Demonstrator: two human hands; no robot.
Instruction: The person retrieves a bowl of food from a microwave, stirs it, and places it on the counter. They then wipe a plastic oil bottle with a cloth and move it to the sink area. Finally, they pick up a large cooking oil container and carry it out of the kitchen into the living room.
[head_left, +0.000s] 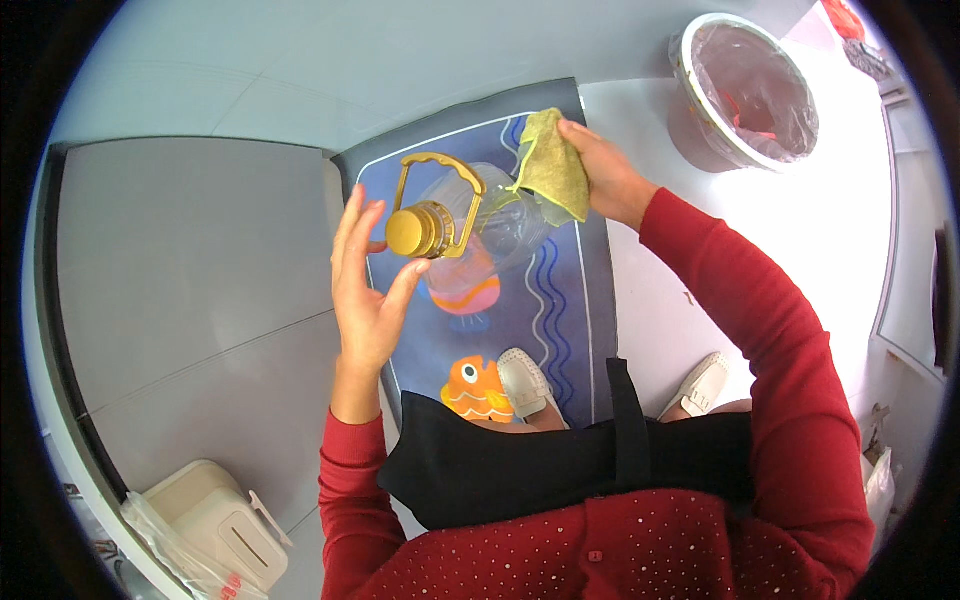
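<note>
A clear plastic jug (517, 225) with a gold screw cap (409, 232) and a gold carrying handle (480, 187) is held up, tilted, above a blue floor mat. Around the cap end, my left hand (371, 292) has its thumb and fingers spread on either side of the cap; whether the fingertips touch it is hard to tell. My right hand (607, 169) grips a yellow-green cloth (555, 165), which lies against the base end of the jug. The cloth hides part of the base.
The mat (592, 337) bears fish drawings and lies under my foot. A lined waste bin (682, 135) stands on the white floor at the upper right. Grey cabinet doors (195, 240) are on the left, with a beige plastic box (240, 540) and a plastic bag below.
</note>
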